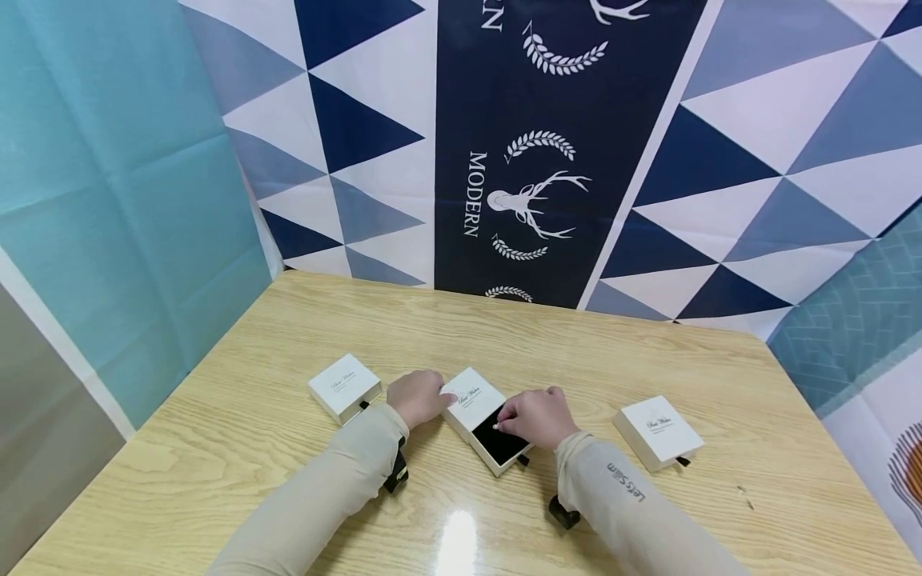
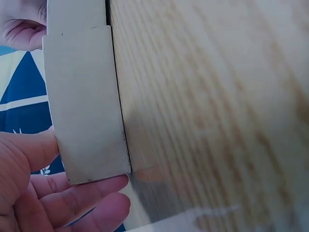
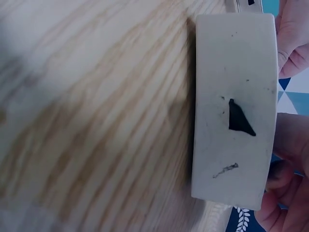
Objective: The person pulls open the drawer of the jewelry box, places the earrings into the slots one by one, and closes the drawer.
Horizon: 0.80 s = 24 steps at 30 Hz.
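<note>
A white drawer-style gift box [image 1: 472, 398] with printed lettering stands mid-table, its drawer with black lining [image 1: 495, 442] pulled out toward me. My left hand [image 1: 418, 398] grips the box's sleeve, thumb on the top. Seen in the left wrist view, the left fingers [image 2: 77, 200] wrap the far end of the sleeve. Over the drawer, my right hand [image 1: 539, 418] pinches a tiny white bead-like piece [image 1: 495, 426], too small to make out exactly. The right wrist view shows the drawer front [image 3: 234, 159] with its black pull tab [image 3: 239, 120]; the right fingertips are partly hidden behind it.
Another white gift box [image 1: 344, 386] lies left of my left hand, and a third box [image 1: 659, 430] lies to the right; both are closed with black tabs. The wooden table [image 1: 346, 320] ends at a patterned cloth [image 1: 374, 144] behind.
</note>
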Tool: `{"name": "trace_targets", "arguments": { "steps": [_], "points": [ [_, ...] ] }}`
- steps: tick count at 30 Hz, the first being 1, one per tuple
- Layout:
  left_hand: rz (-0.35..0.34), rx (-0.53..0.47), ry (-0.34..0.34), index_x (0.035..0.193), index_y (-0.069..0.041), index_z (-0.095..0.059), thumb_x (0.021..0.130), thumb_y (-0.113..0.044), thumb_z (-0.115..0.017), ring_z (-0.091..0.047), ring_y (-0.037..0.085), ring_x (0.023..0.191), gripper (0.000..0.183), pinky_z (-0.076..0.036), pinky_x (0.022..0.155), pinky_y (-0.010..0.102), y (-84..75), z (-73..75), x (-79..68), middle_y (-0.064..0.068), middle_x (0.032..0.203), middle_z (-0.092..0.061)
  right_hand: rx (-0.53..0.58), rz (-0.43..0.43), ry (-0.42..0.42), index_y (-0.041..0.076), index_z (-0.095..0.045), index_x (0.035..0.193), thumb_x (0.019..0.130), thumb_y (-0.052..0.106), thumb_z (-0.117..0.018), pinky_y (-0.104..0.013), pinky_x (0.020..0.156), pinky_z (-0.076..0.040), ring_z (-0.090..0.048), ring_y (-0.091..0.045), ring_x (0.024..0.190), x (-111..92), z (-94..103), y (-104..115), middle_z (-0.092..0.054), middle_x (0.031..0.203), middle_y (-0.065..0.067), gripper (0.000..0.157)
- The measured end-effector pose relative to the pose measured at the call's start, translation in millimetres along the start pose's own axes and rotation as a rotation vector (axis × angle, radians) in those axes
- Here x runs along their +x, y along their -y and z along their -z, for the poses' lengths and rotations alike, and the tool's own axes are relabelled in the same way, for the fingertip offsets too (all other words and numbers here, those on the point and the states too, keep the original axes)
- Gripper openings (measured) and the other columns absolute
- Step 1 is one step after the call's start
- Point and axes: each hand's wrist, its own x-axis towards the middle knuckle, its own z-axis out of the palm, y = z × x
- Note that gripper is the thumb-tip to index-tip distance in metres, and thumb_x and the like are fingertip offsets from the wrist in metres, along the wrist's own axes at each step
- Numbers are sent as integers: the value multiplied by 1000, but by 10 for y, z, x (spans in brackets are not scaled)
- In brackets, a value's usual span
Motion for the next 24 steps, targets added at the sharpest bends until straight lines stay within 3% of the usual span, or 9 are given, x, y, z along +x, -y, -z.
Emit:
{"name": "trace_targets", "arguments": {
  "steps": [15, 24],
  "points": [
    [19, 14, 21, 71, -14, -59, 92, -36, -62, -43, 13, 52, 31, -32, 49, 27, 36, 10, 35, -2, 58, -45, 29, -73, 4, 23, -71, 67, 80, 22, -77, -55, 87, -38, -53, -7, 66, 21, -36, 83, -66, 69, 13, 14],
    [14, -3, 37, 74, -13, -63, 91, -36, -64, -43, 13, 52, 29, -32, 50, 26, 54, 13, 63, -3, 58, -47, 37, -87, 48, 24, -74, 75, 83, 17, -74, -53, 82, -41, -58, -11, 76, 5, 11, 27, -70, 83, 9, 11]
  ]
}}
